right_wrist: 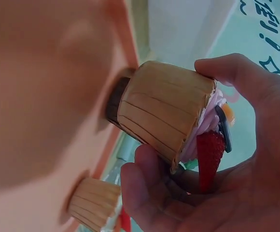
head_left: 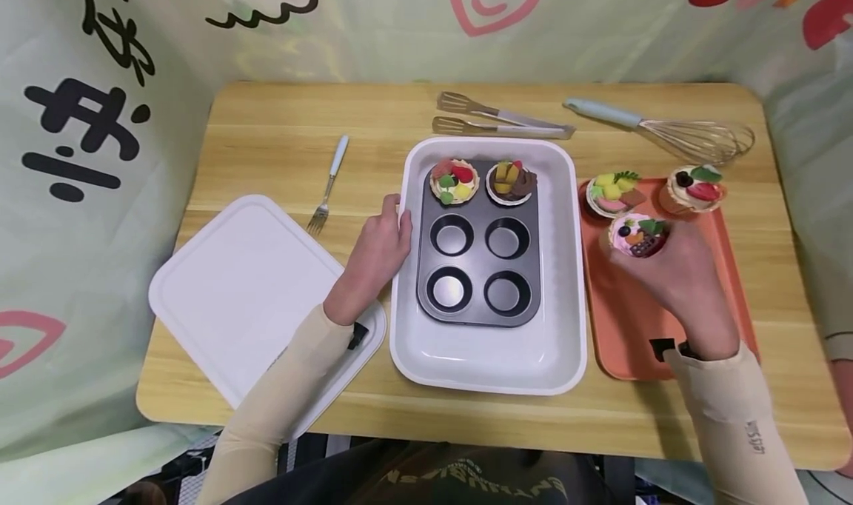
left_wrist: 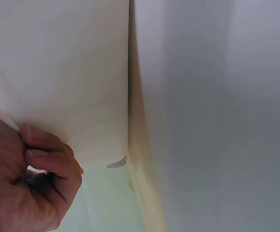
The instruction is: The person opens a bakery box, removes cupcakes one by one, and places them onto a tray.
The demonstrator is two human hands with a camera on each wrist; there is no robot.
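Observation:
My right hand (head_left: 689, 283) holds a toy cupcake (head_left: 629, 232) by its sides, thumb on one side and fingers on the other, over the orange tray (head_left: 623, 327). Its tan ribbed case (right_wrist: 164, 104) shows in the right wrist view, with pink cream, a strawberry (right_wrist: 209, 157) and a dark berry on top. Two more cupcakes, one with yellow fruit (head_left: 608, 194) and one with a strawberry slice (head_left: 693, 189), stand at the tray's far end. With curled fingers, my left hand (head_left: 378, 249) grips the left rim of the white tub (head_left: 489, 357).
Inside the tub lies a dark muffin tin (head_left: 477, 246); two fruit-topped cupcakes (head_left: 455, 181) fill its far cups. A white lid (head_left: 246, 290) and a fork (head_left: 329, 183) lie to the left. Tongs (head_left: 503, 120) and a whisk (head_left: 666, 129) lie along the back.

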